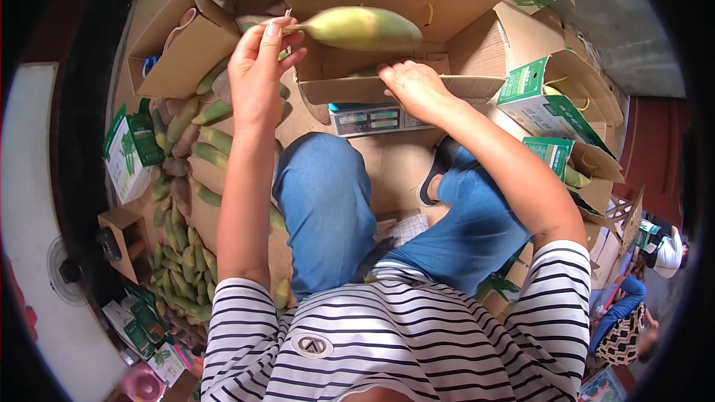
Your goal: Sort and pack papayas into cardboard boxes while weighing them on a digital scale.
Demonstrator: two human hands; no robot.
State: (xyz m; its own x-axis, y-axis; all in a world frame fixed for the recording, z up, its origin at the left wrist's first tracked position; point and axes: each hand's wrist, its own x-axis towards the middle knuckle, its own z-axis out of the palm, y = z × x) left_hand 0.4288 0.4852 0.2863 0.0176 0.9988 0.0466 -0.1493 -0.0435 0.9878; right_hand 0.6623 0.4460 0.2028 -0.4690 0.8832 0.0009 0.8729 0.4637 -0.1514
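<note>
My left hand is closed on the thin stem end of a large green radish, pale yellow-green and slightly blurred. The radish hangs sideways above an open cardboard box. My right hand lies over the box's near wall, its fingers hooked across the top edge. Just inside that wall, a bit of green shows; the rest of the box's floor is partly hidden. Under the box's near side stands a weighing scale with a lit display.
Green radishes lie heaped on the floor to the left. A cardboard box stands left of the open one. Green-and-white boxes with radishes inside line the right. A fan stands far left; people are at the lower right.
</note>
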